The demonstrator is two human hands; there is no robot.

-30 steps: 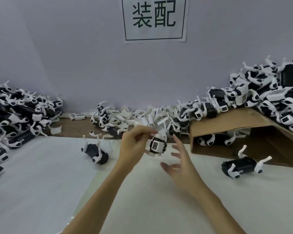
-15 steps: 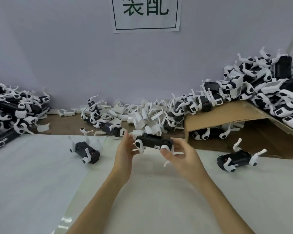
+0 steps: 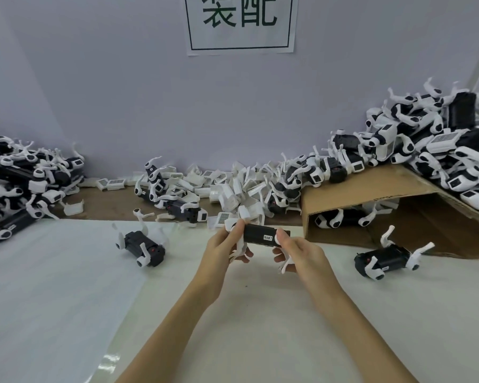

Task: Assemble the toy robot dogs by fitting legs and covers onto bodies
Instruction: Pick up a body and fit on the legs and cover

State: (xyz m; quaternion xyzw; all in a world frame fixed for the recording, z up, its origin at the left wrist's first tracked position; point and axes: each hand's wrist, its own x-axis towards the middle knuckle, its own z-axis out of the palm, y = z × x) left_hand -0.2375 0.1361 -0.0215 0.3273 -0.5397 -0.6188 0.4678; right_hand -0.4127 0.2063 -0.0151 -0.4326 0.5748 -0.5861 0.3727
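above the middle of the table [image 3: 260,313], i am holding a black toy dog body [image 3: 262,235] level between both hands. my left hand [image 3: 221,248] is pinching its left end, thumb on top, and my right hand [image 3: 299,252] is gripping the right end the same way. white legs are hanging below it, so i am judging the leg step nearly done. next i am needing a white cover from the loose heap [image 3: 233,189] along the table's far edge, seated squarely.
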